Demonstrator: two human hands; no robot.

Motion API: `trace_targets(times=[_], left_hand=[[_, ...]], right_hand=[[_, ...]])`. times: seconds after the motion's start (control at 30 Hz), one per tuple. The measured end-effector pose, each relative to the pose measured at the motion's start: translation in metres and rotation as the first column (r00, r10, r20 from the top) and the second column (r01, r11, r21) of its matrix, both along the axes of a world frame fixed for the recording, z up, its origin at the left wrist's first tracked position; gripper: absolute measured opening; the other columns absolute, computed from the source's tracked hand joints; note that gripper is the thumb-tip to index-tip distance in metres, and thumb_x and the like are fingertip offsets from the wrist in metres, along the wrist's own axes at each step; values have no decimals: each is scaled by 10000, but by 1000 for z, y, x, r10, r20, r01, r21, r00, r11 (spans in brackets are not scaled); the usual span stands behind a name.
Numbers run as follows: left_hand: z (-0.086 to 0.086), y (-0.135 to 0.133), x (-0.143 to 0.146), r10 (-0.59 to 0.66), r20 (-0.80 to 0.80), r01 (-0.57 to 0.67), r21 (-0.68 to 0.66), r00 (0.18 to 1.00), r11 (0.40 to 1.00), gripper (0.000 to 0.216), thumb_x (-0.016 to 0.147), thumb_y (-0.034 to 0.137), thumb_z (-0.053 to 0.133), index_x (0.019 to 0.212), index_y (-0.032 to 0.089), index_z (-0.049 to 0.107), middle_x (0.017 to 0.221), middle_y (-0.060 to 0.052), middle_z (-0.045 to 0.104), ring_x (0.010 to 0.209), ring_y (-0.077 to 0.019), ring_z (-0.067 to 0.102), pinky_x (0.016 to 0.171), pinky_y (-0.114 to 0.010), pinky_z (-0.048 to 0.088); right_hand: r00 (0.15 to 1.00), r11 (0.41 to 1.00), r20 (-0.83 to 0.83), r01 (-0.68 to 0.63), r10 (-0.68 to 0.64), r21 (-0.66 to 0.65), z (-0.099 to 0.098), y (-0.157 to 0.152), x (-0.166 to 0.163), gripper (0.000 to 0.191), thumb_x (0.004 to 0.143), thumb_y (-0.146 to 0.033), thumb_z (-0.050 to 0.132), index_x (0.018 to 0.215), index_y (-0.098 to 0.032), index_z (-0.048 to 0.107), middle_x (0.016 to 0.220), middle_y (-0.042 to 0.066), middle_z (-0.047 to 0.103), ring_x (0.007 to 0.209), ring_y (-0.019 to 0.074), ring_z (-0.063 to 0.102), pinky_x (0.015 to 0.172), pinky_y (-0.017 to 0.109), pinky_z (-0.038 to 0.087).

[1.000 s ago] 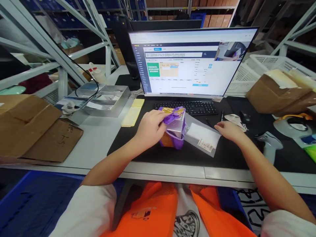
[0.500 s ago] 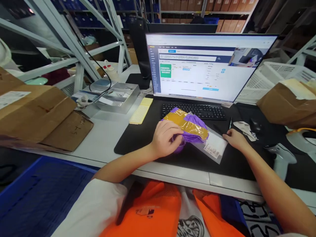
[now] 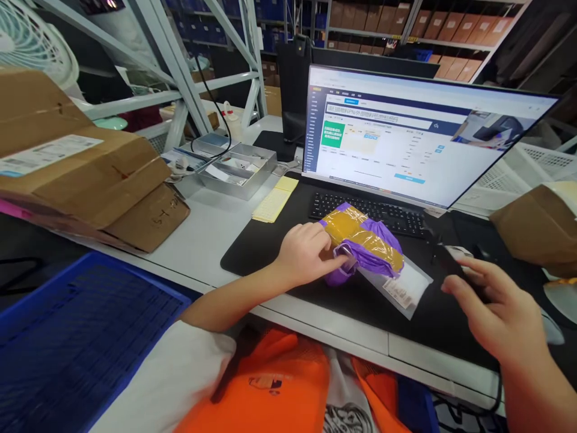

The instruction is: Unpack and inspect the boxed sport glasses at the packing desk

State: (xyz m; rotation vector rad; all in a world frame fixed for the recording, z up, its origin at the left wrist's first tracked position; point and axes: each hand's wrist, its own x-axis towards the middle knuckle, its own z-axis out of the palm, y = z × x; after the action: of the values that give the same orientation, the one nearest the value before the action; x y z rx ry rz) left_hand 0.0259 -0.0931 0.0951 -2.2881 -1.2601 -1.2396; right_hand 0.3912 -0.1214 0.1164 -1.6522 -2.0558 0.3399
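Observation:
A purple plastic package (image 3: 374, 240) bound with shiny yellow-brown tape lies on the black desk mat. My left hand (image 3: 306, 255) is closed on its near left edge, with the thumb at a loose purple fold. Partly under the package is a clear plastic bag (image 3: 408, 288) with a white label bearing a barcode. To the right, my right hand (image 3: 500, 307) is raised over the mat, its fingers wrapped round a slim black knife-like tool (image 3: 455, 264). That tool points away and to the left, apart from the package; its tip is blurred.
A keyboard (image 3: 324, 205) and a large monitor (image 3: 374, 144) stand behind the package. Yellow note sheets (image 3: 274, 199), a grey open box (image 3: 243, 174) and a big cardboard box (image 3: 90, 180) are on the left. A blue crate (image 3: 90, 325) sits below the desk edge.
My right hand has picked up the black tool from the mat and lifted it nearer and to the right. My left thumb has shifted into the purple fold. The view has turned left.

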Motion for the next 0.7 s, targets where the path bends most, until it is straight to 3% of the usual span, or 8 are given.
trace_targets(times=[0.1,0.2,0.27,0.4,0.7], left_hand=[[0,-6,4,47,-58,-48,-25,997,999,367,927,389,612,639,195,492,668,-20,581,658,-159,535,621,-353,317],[-3,-9,8,56,-77,-57,-14,995,998,290,930,251,535,648,192,501,672,-23,581,649,-158,520,618,-363,301],[-6,-8,10,40,-63,-40,4,997,999,308,943,224,497,636,195,483,651,-18,559,628,-154,500,614,-364,303],[-13,-5,12,-26,24,26,7,999,1000,335,980,215,444,646,201,454,645,-13,537,617,-147,479,617,-345,335],[-20,-5,17,-78,105,72,54,991,996,303,982,213,396,685,209,456,673,-32,532,649,-166,471,639,-344,365]], right_hand=[[993,976,15,-120,119,184,22,-22,-39,332,929,-493,594,1254,-444,638,1070,34,751,831,292,730,699,443,597],[927,912,112,-373,358,173,36,-29,-67,342,966,-386,558,1300,-382,633,1083,28,756,829,243,741,663,379,595],[885,874,210,-452,415,179,42,-30,-80,324,996,-320,525,1299,-300,636,1035,31,759,786,204,736,618,329,570],[836,822,403,-498,372,275,48,-31,-93,273,1014,-254,494,1222,-188,658,960,38,756,715,182,720,575,306,512],[783,785,578,-500,228,367,52,-35,-107,298,1014,-280,476,1194,-181,692,950,36,766,584,187,674,467,332,368]])
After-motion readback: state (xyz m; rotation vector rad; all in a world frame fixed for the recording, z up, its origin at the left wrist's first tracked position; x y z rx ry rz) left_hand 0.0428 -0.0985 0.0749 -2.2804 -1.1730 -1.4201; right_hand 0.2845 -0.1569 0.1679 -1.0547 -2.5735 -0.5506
